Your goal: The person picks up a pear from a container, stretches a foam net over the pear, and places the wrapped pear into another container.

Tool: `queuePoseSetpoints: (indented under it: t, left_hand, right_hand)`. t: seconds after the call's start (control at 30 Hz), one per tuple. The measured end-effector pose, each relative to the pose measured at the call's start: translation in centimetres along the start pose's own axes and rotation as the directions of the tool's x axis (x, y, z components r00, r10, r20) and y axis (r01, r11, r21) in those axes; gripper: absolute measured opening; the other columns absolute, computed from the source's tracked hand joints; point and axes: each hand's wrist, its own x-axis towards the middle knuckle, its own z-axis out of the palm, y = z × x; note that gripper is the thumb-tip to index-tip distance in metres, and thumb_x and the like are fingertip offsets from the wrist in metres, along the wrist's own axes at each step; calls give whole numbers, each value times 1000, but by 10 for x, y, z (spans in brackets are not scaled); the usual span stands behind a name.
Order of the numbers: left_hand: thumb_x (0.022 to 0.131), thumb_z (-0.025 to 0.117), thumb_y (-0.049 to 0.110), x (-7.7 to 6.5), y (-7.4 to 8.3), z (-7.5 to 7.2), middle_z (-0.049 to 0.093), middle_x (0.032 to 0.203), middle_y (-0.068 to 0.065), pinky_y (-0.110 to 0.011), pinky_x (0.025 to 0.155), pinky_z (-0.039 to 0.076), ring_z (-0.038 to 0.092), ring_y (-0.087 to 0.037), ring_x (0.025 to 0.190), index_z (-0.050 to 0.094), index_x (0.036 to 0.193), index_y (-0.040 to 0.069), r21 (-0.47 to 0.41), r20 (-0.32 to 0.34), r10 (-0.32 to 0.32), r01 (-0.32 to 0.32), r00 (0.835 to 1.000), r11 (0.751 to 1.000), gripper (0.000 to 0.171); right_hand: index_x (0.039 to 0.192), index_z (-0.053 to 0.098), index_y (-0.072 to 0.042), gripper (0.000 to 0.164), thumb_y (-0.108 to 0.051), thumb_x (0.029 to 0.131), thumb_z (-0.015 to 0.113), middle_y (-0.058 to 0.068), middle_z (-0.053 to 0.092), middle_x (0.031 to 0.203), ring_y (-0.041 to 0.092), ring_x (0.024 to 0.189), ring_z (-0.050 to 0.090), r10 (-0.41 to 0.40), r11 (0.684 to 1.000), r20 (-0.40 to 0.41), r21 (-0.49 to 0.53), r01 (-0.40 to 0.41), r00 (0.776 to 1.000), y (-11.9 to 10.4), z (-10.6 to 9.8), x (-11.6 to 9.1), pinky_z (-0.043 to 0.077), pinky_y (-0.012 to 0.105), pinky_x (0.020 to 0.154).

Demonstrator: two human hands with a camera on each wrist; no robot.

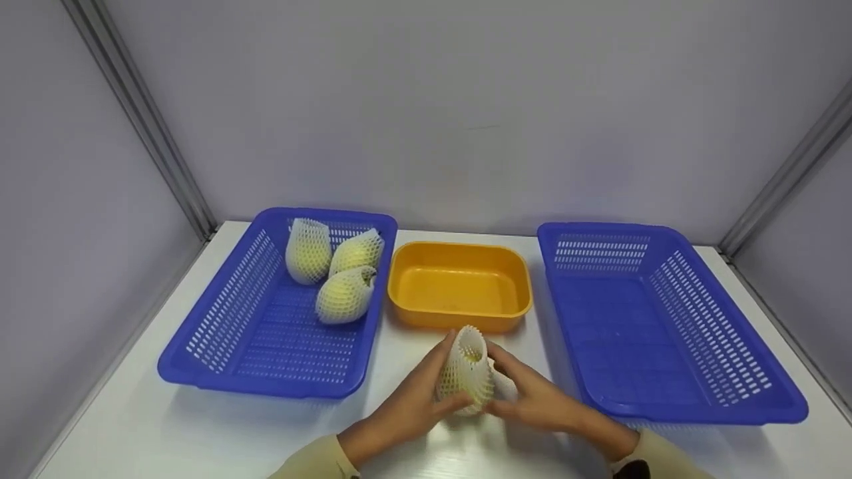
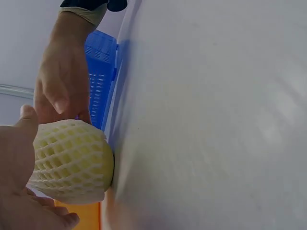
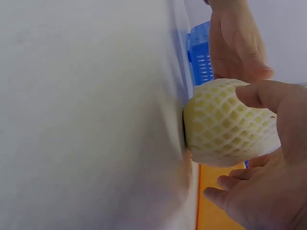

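A pale yellow-green fruit [image 1: 466, 376] in a white foam net sleeve stands upright on the white tabletop, its open net end upward. My left hand [image 1: 416, 396] holds it from the left, thumb in front and fingers toward the far side. Opposite, my right hand [image 1: 536, 399] holds the right side, its thumb and index finger reaching the net. In the left wrist view, the fruit [image 2: 72, 160] sits between both hands; its bare base shows below the net. The right wrist view shows the right thumb over the net of the fruit [image 3: 230, 122].
A blue basket [image 1: 176, 362] on the left holds three netted fruits [image 1: 345, 296]. An orange tub [image 1: 459, 316] stands just beyond my hands. To the right is another blue basket [image 1: 672, 332]. Grey panels [image 1: 466, 120] enclose the back and sides of the table.
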Motion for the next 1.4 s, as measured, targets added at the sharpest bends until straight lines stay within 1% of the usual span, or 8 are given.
queuePoseSetpoints:
  t: [0.17, 0.27, 0.5, 0.83, 1.0, 1.2, 1.3, 1.4]
  left_hand:
    - [86, 60, 41, 2, -3, 3, 29, 150, -6, -45, 111, 25, 30, -22, 135, 19, 149, 11, -22, -14, 20, -20, 1000, 1000, 81]
    - [83, 64, 41, 1, -5, 4, 32, 148, -5, -44, 110, 27, 33, -20, 132, 20, 149, 13, -40, 7, -16, 16, 1000, 999, 84]
    - [80, 67, 42, 1, -10, 5, 27, 150, -9, -41, 111, 25, 29, -22, 135, 14, 149, 7, 38, 61, -49, 47, 997, 998, 94]
    - [81, 63, 46, -4, -10, 8, 14, 153, -19, -45, 112, 19, 19, -28, 139, 1, 149, 2, 79, 95, -147, 140, 984, 987, 102]
    - [77, 68, 50, -3, -4, 6, 11, 155, -14, -45, 112, 18, 16, -26, 140, 0, 150, 10, 35, 70, -124, 122, 990, 992, 108]
    - [83, 65, 48, 3, 5, -1, 19, 154, -12, -47, 111, 22, 21, -25, 139, 12, 150, 8, 41, -23, 30, -29, 999, 999, 94]
    - [86, 62, 44, 5, 5, -2, 29, 150, -10, -46, 110, 27, 30, -23, 135, 22, 149, 10, 40, -19, 64, -63, 998, 997, 82]
    - [85, 63, 41, 5, 2, 0, 36, 145, -5, -42, 108, 31, 37, -19, 130, 27, 147, 15, 24, 12, 38, -38, 999, 999, 77]
  right_hand:
    - [146, 29, -12, 69, -19, 88, 66, 8, 34, 148, 25, 135, 30, 0, 997, -4, 78, 1, 1000, 3, 2, 3, 33, 42, 106]
    - [142, 36, -12, 67, -22, 85, 68, 6, 41, 143, 24, 131, 37, 0, 995, 5, 99, 0, 1000, 6, 3, 3, 35, 40, 105]
    - [138, 38, -10, 71, -17, 77, 75, 10, 48, 137, 25, 125, 46, 34, 989, 17, 141, -36, 999, 14, 3, 3, 40, 36, 102]
    - [125, 45, -7, 71, -33, 69, 80, 10, 60, 124, 24, 115, 55, 63, 983, -56, -167, -72, 996, 13, 7, 1, 42, 42, 98]
    - [138, 36, -7, 84, -38, 72, 78, 12, 49, 137, 27, 125, 45, 19, 982, -43, -188, -27, 999, 12, 4, -1, 40, 45, 101]
    - [149, 18, -8, 85, -12, 82, 71, 14, 21, 153, 29, 139, 21, -53, 997, -8, -48, 53, 999, 2, -4, -1, 27, 49, 108]
    - [149, 21, -9, 76, -13, 88, 66, 12, 23, 153, 26, 139, 22, -64, 998, 10, 20, 64, 998, 1, -2, 0, 27, 46, 109]
    - [147, 27, -12, 71, -22, 89, 65, 7, 30, 150, 22, 136, 28, -41, 998, 22, 49, 40, 999, 4, 0, 2, 30, 42, 108]
